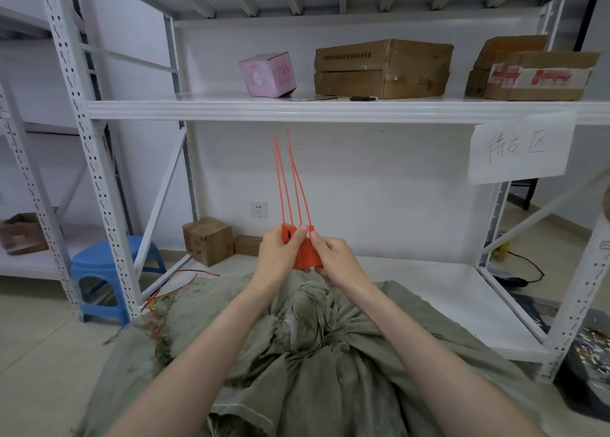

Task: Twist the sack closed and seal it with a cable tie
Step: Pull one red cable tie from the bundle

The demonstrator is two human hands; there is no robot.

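The sack (313,354) lies on the floor (39,337) before the shelf rack (297,109), its neck (308,296) gathered into a twist just below the hands. The left hand (279,255) and right hand (336,260) both pinch the heads of a red cable tie bundle (305,255). The person should probably peel one tie free without letting the twist unwind.
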